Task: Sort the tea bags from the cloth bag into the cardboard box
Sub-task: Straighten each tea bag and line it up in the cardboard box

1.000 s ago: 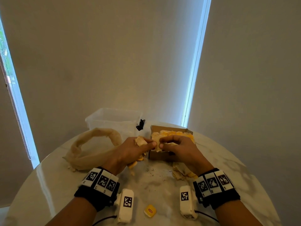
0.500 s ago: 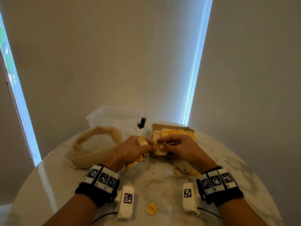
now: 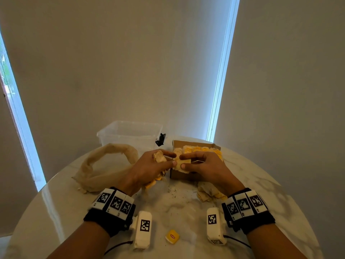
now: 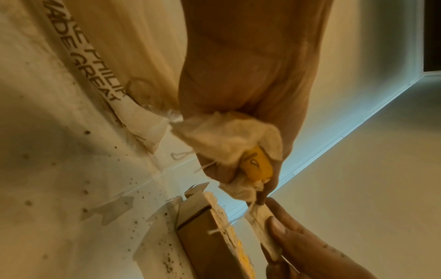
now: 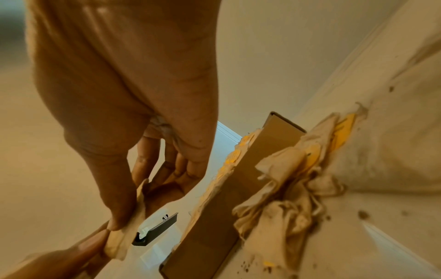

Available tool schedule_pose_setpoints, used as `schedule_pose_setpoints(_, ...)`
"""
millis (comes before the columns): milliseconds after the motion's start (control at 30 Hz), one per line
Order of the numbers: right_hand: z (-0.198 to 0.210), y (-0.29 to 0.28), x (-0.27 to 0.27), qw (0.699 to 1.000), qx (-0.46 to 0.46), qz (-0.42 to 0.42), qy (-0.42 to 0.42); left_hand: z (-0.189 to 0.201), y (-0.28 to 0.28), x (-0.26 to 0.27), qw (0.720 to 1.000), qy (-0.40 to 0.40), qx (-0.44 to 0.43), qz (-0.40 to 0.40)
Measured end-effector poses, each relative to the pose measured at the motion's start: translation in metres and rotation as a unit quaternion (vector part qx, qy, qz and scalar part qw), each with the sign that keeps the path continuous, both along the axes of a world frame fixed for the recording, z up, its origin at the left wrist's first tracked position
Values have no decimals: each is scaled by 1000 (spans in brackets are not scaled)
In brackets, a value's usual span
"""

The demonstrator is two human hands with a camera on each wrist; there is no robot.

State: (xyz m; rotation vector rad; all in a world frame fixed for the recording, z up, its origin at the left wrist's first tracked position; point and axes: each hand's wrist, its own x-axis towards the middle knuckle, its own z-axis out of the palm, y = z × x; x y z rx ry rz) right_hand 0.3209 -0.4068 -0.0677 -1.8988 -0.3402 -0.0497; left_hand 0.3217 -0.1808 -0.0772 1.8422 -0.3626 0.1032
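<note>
My left hand (image 3: 170, 159) grips a crumpled bunch of tea bags (image 3: 159, 157) in its palm, and its thumb and forefinger pinch one flat tea bag (image 3: 182, 164). My right hand (image 3: 183, 161) pinches that same tea bag from the other side, just above the front left corner of the cardboard box (image 3: 183, 176). Rows of yellow-tagged tea bags (image 3: 202, 149) fill the box. The limp cloth bag (image 3: 104, 165) lies open to the left. In the left wrist view the bunch (image 4: 229, 139) shows a yellow tag (image 4: 256, 166). In the right wrist view the pinched tea bag (image 5: 126, 232) hangs beside the box (image 5: 238, 179).
A loose heap of tea bags (image 3: 209, 193) lies on the round marble table (image 3: 56, 212) before the box. A single yellow tag (image 3: 172, 236) lies near me. A clear plastic tub (image 3: 130, 133) and a black clip (image 3: 160, 140) stand behind. Tea crumbs (image 3: 172, 190) speckle the middle.
Both hands have stayed together at the box's front left corner. The single tea bag is now stretched flat between the two pinches.
</note>
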Motion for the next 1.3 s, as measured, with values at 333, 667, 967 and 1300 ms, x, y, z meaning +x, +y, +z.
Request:
schedule_pose_setpoints(333,20,-1,13,997,-74,1,-26,-1,3,-3,999,15,-30,34)
schedule_pose_setpoints(667,69,14,56,911,-389,137,-30,-3,4,-3,995,33,-64,71)
schedule_pose_setpoints(967,68,45,78,821,-540,186,-19,-5,5,0,995,38,-54,76)
schedule_pose_setpoints(1300,58,58,89,779,-594,199,-18,-9,6,3,996,39,-55,52)
